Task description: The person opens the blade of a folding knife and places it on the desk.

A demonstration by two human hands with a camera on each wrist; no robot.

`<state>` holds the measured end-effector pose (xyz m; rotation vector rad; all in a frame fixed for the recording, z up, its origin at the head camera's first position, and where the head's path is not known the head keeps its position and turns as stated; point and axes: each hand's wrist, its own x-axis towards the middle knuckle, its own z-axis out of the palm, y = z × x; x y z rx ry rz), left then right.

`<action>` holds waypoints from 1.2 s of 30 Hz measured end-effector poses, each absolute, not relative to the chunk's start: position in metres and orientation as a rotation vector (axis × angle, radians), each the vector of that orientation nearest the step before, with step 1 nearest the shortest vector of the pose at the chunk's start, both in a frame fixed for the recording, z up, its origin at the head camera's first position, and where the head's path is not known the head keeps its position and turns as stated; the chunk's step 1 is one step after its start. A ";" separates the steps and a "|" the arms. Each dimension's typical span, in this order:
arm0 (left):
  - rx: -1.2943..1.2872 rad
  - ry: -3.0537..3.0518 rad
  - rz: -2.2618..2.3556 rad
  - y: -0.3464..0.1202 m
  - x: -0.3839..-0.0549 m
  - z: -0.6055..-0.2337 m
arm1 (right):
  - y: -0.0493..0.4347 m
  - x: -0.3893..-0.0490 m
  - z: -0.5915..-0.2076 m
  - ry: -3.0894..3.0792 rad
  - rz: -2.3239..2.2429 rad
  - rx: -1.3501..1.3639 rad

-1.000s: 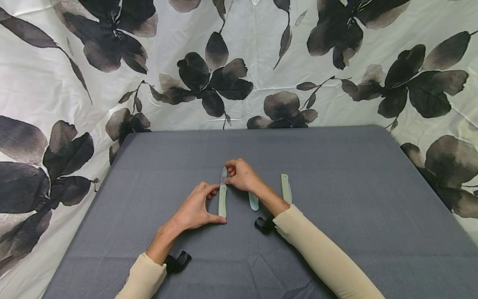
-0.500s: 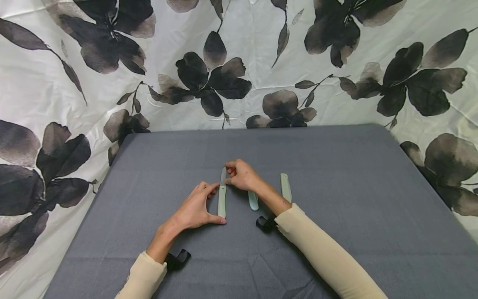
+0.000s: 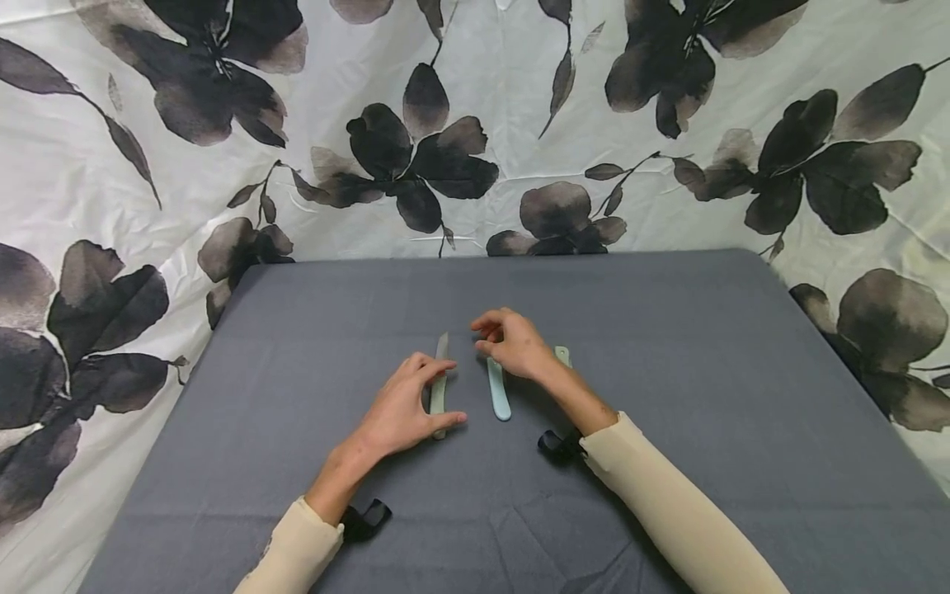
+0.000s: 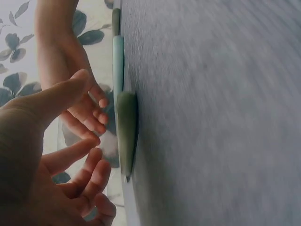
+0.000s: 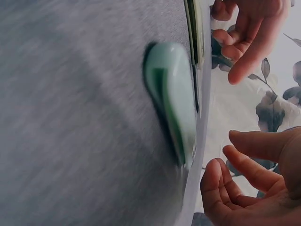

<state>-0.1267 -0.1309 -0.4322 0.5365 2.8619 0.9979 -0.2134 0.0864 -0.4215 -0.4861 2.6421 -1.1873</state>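
A knife (image 3: 437, 398) with a pale green handle and grey blade lies on the grey cloth, its blade pointing to the far side. Over it is my left hand (image 3: 397, 410), thumb and fingers apart; the left wrist view shows the fingers off the handle (image 4: 127, 134). My right hand (image 3: 517, 345) hovers at the far end of a pale blue-green handle (image 3: 500, 396), its fingers loosely bent and holding nothing. That handle's far part is hidden behind the hand. Behind the right wrist, the end of another pale green handle (image 3: 562, 355) shows.
Grey cloth (image 3: 668, 346) covers the table. A white curtain with dark flowers (image 3: 423, 165) hangs along its far edge and sides. Black straps (image 3: 365, 521) sit at both wrists below the cream sleeves (image 3: 668, 499).
My right hand has let go of the knife's blade and moved right, over the blue-green handle. My left hand has lifted off the green handle, its fingers now over it.
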 end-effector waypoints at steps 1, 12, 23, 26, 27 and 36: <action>0.550 2.867 0.996 -0.129 -0.127 -0.432 | 0.088 -0.213 -0.422 2.648 -1.185 -0.485; 0.620 2.852 1.047 -0.104 -0.128 -0.432 | 0.100 -0.204 -0.420 2.714 -1.022 -0.490; 0.663 2.801 1.107 -0.088 -0.130 -0.432 | 0.107 -0.205 -0.418 2.652 -0.963 -0.495; 0.663 2.779 1.106 -0.085 -0.131 -0.432 | 0.109 -0.205 -0.418 2.608 -0.969 -0.488; 0.663 2.773 1.101 -0.084 -0.130 -0.432 | 0.109 -0.205 -0.418 2.592 -0.972 -0.486; 0.630 2.687 1.092 -0.077 -0.130 -0.432 | 0.109 -0.203 -0.419 2.567 -0.994 -0.516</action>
